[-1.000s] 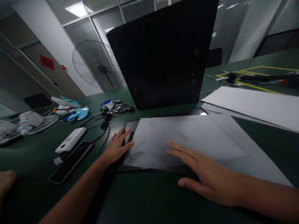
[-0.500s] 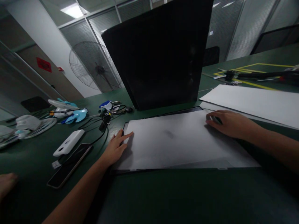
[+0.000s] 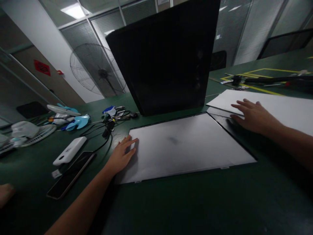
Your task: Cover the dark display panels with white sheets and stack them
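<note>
A flat white sheet (image 3: pixel 181 150) lies inside the thin dark frame of a rectangular panel on the green table. My left hand (image 3: pixel 122 155) rests at its left edge, fingers spread, with the thumb and index finger over the white surface. To the right, my right hand (image 3: pixel 254 116) is open with fingers apart, above the near left edge of a stack of white panels (image 3: pixel 283 109). Whether it touches them I cannot tell. A faint grey smudge shows near the middle of the sheet.
A large black screen-like panel (image 3: pixel 166 62) stands upright behind the sheet. Left of my hand lie a phone (image 3: pixel 70 176), a white power bank (image 3: pixel 70 150) and tangled cables (image 3: pixel 107 125). Small fans (image 3: pixel 78 122) sit farther left. Another person's hand (image 3: pixel 6 194) shows at the left edge.
My right hand has let go of the sheet's right edge and moved right, its fingers spreading. The sheet's right side now lies within the dark frame. My left hand stays in place.
</note>
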The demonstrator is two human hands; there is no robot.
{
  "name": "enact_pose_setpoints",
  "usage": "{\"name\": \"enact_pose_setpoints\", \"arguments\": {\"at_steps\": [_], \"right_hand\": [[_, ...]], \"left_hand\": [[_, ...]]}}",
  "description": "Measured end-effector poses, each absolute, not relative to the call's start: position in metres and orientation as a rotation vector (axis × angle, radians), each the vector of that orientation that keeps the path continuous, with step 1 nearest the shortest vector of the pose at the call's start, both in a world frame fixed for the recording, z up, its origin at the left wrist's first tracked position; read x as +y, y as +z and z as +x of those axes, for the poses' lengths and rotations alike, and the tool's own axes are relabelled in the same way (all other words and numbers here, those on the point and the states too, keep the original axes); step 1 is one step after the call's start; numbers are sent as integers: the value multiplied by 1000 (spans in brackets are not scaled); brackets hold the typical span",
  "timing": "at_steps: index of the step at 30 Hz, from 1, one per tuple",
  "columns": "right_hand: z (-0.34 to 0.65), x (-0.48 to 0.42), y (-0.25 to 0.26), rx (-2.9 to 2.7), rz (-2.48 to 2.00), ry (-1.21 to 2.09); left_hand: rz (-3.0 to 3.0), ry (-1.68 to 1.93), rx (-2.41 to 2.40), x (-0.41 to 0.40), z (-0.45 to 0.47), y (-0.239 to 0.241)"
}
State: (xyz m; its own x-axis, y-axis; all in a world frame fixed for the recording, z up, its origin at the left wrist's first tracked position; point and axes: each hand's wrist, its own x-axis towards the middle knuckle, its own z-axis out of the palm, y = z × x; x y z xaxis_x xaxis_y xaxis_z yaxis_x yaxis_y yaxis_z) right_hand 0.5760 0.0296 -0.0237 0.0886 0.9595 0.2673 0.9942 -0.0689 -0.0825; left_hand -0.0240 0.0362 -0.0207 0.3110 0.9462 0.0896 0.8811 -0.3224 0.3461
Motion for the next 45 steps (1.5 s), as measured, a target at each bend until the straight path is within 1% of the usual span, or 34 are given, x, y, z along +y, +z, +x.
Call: {"name": "enact_pose_setpoints", "arguments": {"at_steps": [4,8,12,17,20,22,25,28,31,35,37,38,40,43,45], "right_hand": [[600,28,-27,-1790,-2399,-124],[596,20,-16,-1714,-2588,-61],[573,8,8,-1684,-2691,-124],[513,-9,35,-1683,-2629,-354],[460,-26,37,-1900,-2463,-414],[425,-40,30,-2171,-2269,-348],[387,-57,14,-2583,-1750,-202],[373,-67,2,-2736,-1252,-111],[374,-70,2,-2798,-1051,80],[380,-70,9,-2787,-962,401],[386,-64,8,-2693,-1016,441],[392,-59,6,-2624,-1096,404],[410,-45,1,-2451,-1370,224],[445,-22,-4,-2196,-1905,-91],[465,-12,-2,-2107,-2144,-164]], "left_hand": [[2348,380,1685,37,-24,-20],[2352,376,1705,36,-22,-19],[2360,374,1701,35,-21,-19],[2354,387,1720,36,-22,-21],[2337,427,1713,36,-21,-21],[2321,469,1704,36,-21,-21],[2294,551,1692,35,-22,-23],[2246,665,1686,34,-23,-24],[2210,704,1677,34,-24,-24],[2252,571,1705,37,-23,-24],[2282,521,1728,38,-24,-25],[2288,512,1730,39,-24,-26],[2281,524,1719,42,-26,-28],[2261,569,1690,44,-30,-30],[2249,592,1681,46,-31,-32]]}}
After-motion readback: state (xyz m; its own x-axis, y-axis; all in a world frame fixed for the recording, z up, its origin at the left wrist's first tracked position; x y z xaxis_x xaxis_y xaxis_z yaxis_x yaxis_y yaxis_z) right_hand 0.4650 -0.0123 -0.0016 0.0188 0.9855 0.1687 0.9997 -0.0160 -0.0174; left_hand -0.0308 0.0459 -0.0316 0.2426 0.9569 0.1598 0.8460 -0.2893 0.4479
